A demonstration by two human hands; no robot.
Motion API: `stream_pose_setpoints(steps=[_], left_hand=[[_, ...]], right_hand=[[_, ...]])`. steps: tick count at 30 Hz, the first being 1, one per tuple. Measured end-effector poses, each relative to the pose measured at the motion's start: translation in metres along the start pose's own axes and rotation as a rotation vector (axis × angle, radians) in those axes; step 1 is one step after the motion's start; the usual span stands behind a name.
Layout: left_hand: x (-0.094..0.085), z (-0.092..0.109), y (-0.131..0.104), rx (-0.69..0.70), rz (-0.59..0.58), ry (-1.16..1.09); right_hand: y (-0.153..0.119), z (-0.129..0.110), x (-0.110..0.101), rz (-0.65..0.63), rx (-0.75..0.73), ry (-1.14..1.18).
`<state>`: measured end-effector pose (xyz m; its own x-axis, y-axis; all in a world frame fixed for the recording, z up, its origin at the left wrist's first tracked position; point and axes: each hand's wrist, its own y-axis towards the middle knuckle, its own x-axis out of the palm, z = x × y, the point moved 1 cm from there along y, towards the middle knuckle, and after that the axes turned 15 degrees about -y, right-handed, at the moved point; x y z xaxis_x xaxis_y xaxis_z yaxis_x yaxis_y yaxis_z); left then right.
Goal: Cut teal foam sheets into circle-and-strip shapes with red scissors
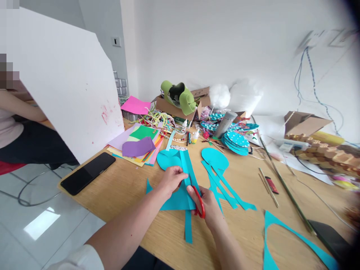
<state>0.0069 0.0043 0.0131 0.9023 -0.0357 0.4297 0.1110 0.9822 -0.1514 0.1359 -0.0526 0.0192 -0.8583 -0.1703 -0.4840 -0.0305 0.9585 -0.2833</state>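
My right hand [208,205] has the red scissors [200,204] gripped, left hand [170,179] pinches the teal paper [174,201] over the table's [123,195] near side. I'd hold it taut, snip small, and mind those left fingertips [184,175].

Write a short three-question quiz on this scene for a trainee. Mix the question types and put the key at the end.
1. True or false: the right hand holds the red-handled scissors.

2. Which of these lies nearest the left edge of the table?
A) the red lighter
B) the black phone
C) the metal bottle

3. Fill in the blank: the fingers of the left hand are on paper coloured ______.

Key: 1. True; 2. B; 3. turquoise
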Motion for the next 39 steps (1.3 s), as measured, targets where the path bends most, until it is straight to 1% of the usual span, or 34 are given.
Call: stream_pose_setpoints(steps=[10, 17, 21, 25, 28, 32, 39], left_hand=[[0.000, 0.001, -0.001, -0.008, -0.009, 0.006], [0.002, -0.001, 0.000, -0.030, -0.046, 0.026], [0.002, -0.002, -0.001, -0.033, -0.048, 0.036], [0.002, 0.000, -0.001, -0.040, -0.059, 0.031], [0.002, 0.002, -0.002, -0.043, -0.039, -0.007], [0.002, 0.005, -0.002, -0.050, 0.018, -0.075], [0.002, 0.004, -0.003, -0.011, -0.006, -0.002]], right_hand=[[0.000, 0.002, 0.002, 0.015, 0.020, 0.022], [0.004, 0.004, -0.001, 0.051, -0.081, -0.040], [0.007, 0.007, -0.003, 0.058, -0.098, -0.055], [0.005, 0.005, -0.003, 0.081, -0.074, -0.042], [0.003, 0.003, -0.002, 0.073, -0.062, -0.041], [0.004, 0.005, -0.001, 0.050, -0.104, -0.066], [0.013, 0.016, -0.002, 0.066, -0.122, -0.151]])
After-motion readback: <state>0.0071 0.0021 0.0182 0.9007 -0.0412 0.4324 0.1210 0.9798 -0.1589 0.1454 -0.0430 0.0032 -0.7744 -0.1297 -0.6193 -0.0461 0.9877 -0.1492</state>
